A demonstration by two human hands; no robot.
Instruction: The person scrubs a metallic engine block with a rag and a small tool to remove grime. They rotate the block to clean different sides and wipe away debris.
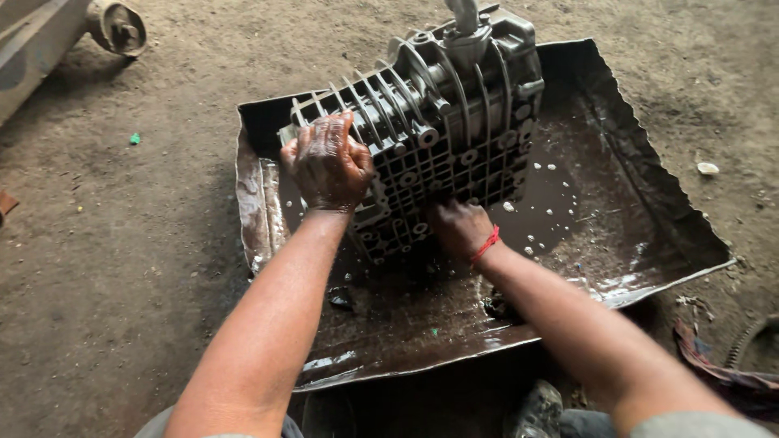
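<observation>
A grey ribbed metal gearbox housing [442, 122] stands tilted in a bent sheet-metal tray [649, 203] filled with dark oily liquid. My left hand [327, 161], wet and greasy, grips the housing's near left corner from above. My right hand [458, 229], with a red thread around the wrist, presses against the lower front edge of the housing, fingers tucked under it. Both forearms reach in from the bottom of the view.
The tray lies on a dirt floor [122, 243]. A metal machine part [118, 28] shows at the top left. A toothed ring [751, 341] and a rag [714, 365] lie at the lower right. My shoe [535, 410] is near the tray's front edge.
</observation>
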